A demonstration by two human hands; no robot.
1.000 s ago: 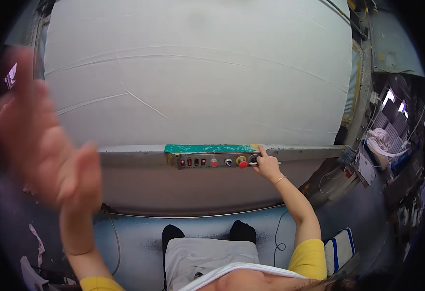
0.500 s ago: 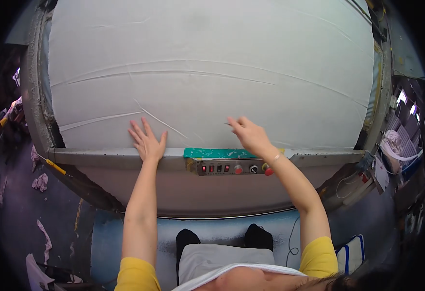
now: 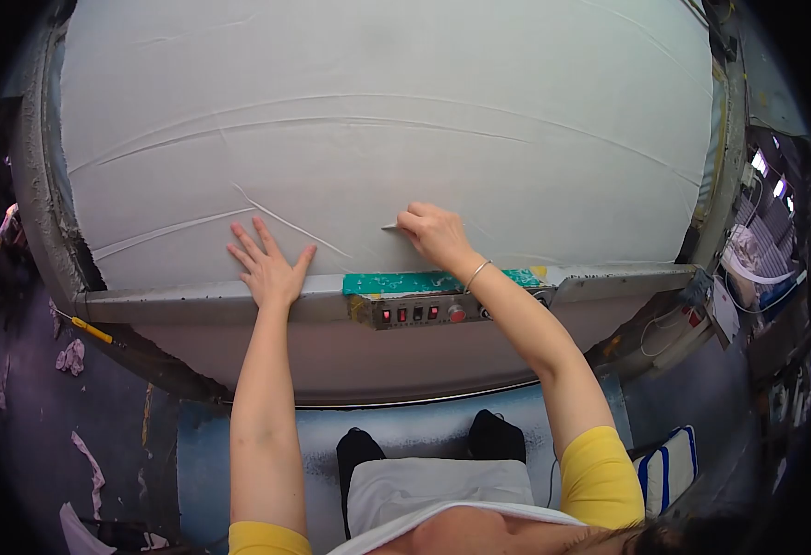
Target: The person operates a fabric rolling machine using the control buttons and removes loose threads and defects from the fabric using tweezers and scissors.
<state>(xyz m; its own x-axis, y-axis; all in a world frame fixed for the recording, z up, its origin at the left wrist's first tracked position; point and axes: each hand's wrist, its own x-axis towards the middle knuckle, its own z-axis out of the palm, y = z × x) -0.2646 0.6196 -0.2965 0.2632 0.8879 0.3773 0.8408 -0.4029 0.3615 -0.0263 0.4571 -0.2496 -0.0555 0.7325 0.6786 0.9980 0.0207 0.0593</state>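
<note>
A wide sheet of white fabric (image 3: pixel 405 74) covers the surface in front of me, with long creases running across it. My left hand (image 3: pixel 269 273) lies flat with spread fingers on the fabric's near edge, just below a sharp fold (image 3: pixel 290 225). To its right, my right hand (image 3: pixel 435 236) is closed over the fabric. Between its thumb and fingers it pinches a small thin pointed object (image 3: pixel 389 227), whose tip points left. Most of that object is hidden in the fingers, so its kind does not show.
A control panel (image 3: pixel 410 314) with switches and buttons sits on the front metal rail, under green tape (image 3: pixel 396 282). A yellow-handled tool (image 3: pixel 92 330) sticks out at the left corner. Cloth scraps (image 3: pixel 70 357) litter the floor. Cloth and cables (image 3: pixel 748 259) crowd the right side.
My right hand has moved left across the fabric with the small pointed object. My left hand stays flat at nearly the same spot. The whole view has shifted slightly.
</note>
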